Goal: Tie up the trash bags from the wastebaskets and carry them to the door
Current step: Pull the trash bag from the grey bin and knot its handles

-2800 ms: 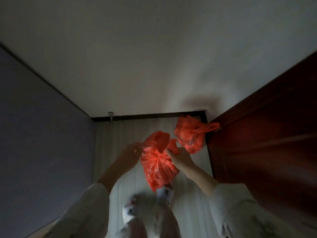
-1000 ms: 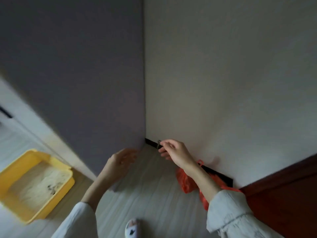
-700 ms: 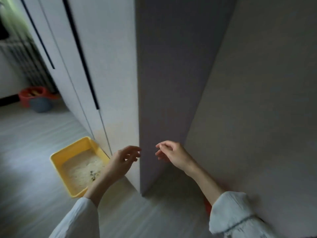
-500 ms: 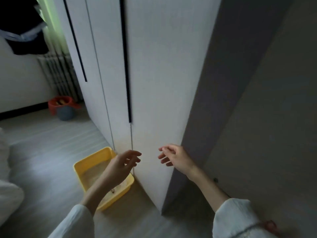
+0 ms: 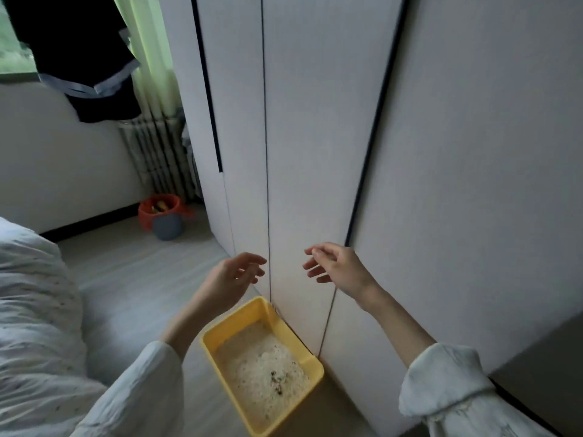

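My left hand [image 5: 232, 277] and my right hand [image 5: 336, 266] float side by side in front of a white wardrobe, both empty with fingers loosely apart. Far off on the floor by the radiator stands a grey wastebasket [image 5: 165, 225] lined with a red trash bag [image 5: 157, 208] whose rim is folded over the top; something yellow lies inside. The two tied red bags are out of view.
A yellow litter tray [image 5: 233, 331] with pale granules lies on the floor against the white wardrobe [image 5: 315, 137], just below my hands. A bed with white bedding [image 5: 31, 310] fills the left. A dark garment [image 5: 79, 52] hangs by the window.
I let go of the red bag beside the other one at the dark door. My view swung left past the wardrobe corner into the room; both hands are now empty.
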Tool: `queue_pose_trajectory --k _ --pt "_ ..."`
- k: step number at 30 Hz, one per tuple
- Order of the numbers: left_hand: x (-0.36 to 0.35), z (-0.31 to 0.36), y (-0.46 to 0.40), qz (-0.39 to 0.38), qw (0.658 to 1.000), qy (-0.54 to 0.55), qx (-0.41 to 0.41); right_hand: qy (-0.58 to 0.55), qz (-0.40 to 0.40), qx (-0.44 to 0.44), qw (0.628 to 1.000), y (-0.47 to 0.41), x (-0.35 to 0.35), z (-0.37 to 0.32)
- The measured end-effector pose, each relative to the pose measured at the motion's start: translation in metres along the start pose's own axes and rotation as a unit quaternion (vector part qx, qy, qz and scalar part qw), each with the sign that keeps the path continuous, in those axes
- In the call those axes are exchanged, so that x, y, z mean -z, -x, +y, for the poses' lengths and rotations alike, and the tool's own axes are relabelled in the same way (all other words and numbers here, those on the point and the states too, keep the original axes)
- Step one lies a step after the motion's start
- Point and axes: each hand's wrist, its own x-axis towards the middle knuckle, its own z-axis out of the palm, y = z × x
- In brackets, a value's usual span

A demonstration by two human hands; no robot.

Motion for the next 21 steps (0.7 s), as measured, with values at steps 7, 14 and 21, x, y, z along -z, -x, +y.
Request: queue_pose_trajectory --k 7,14,21 --pt "0.124 -0.078 -0.12 0.008 1.0 0.016 0.019 -0.019 0.005 0.02 1.0 -0.169 -0.1 -0.054" --pt "0.285 -0.146 -0.228 0.073 0.997 0.016 0.017 -0.005 -0.032 0.041 0.999 -0.329 -0.212 -0.138" --pt "0.419 -0.276 -0.334 0.047 0.998 0.009 0.034 -0.003 -0.043 0.035 0.998 -0.488 -0.351 -0.179"
